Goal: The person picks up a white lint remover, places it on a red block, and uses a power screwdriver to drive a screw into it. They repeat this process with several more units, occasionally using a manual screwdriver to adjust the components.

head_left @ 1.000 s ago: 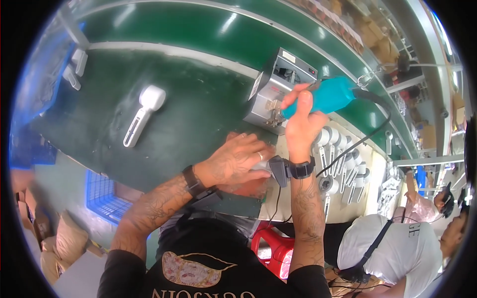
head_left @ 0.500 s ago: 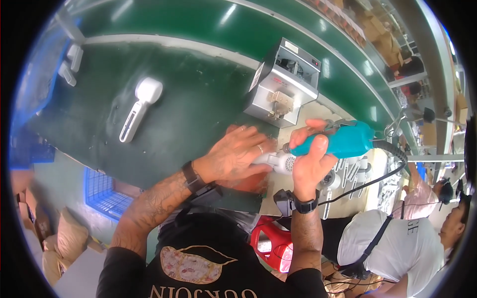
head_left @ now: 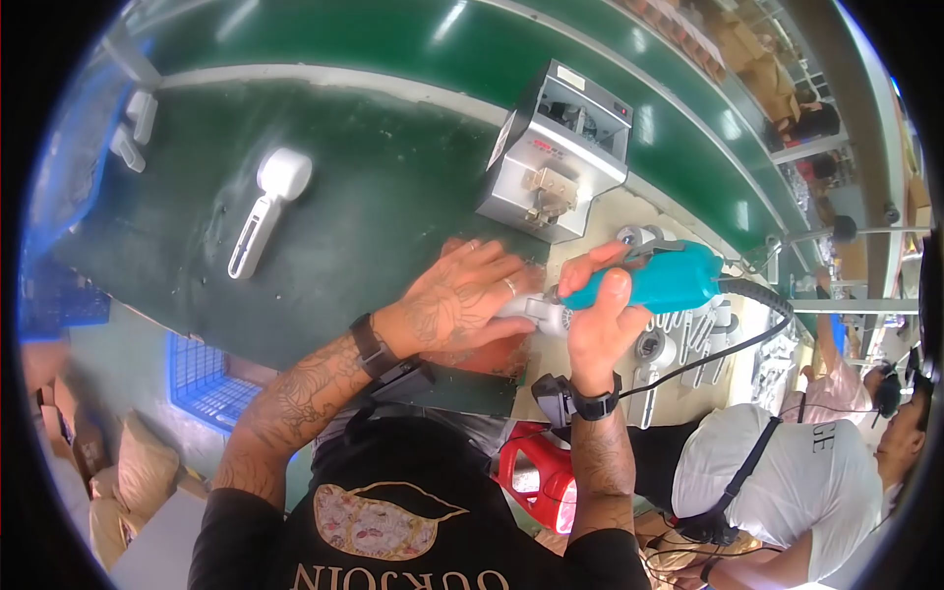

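Note:
My left hand (head_left: 462, 295) is closed on a white handheld fan (head_left: 544, 313), whose round vented head points right; its palm hides most of the body. In my right hand (head_left: 602, 329) lies a teal electric screwdriver (head_left: 669, 278), fingers and thumb wrapped round its front end. The screwdriver's tip points left and sits at the fan, close to my left fingers; whether it touches a screw is hidden. Another white fan-shaped unit (head_left: 283, 175) with a slotted handle rests on the green bench mat to the left.
A grey metal box machine (head_left: 551, 182) stands behind my hands. To the right lie several white and grey fan parts (head_left: 688, 344) on a pale board. The black cord (head_left: 752, 288) hangs off the screwdriver. A blue basket (head_left: 211, 379), red stool (head_left: 536, 477) and co-worker (head_left: 777, 482) are near.
My right hand and the screwdriver have shifted slightly left, together with the fan. The whole view has also moved a little. Both hands keep their hold.

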Available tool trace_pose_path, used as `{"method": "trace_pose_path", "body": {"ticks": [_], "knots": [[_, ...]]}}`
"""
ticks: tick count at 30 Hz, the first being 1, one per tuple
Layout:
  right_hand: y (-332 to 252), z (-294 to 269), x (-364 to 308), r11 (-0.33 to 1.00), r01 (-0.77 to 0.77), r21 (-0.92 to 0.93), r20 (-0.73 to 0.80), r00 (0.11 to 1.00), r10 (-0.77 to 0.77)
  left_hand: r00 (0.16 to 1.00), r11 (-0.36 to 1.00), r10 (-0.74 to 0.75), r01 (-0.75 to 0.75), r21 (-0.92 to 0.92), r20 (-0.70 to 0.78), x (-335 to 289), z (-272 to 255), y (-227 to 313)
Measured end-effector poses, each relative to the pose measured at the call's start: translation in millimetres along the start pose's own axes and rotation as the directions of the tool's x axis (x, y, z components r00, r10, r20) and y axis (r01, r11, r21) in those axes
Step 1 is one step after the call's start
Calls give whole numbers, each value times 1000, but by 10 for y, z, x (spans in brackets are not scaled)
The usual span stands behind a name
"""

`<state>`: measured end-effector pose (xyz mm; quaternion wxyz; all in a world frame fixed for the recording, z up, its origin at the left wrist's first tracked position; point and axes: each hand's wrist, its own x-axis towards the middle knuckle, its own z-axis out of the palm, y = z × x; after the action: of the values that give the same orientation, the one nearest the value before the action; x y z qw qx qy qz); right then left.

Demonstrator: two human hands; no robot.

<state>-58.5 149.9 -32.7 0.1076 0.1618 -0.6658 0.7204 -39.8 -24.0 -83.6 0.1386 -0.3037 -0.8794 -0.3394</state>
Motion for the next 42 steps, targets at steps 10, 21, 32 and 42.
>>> {"method": "trace_pose_path", "body": {"ticks": [10,21,32,42], "knots": [[74,-8,-10,999,50,16,47,998,-51,1000,1000,-4,4,15,2,24,-2,7],[-55,251,586,978,135,-158,-28,990,-141,1000,999,9,-10,-33,-18,-1,-77,58],[189,333,731,988,139,-63,5,990,-139,1000,1000,-4,4,-19,-19,-39,-87,55],[-247,31,-80,998,58,-6,-34,998,-58,999,999,-28,27,-38,-20,1,-79,47]]}}
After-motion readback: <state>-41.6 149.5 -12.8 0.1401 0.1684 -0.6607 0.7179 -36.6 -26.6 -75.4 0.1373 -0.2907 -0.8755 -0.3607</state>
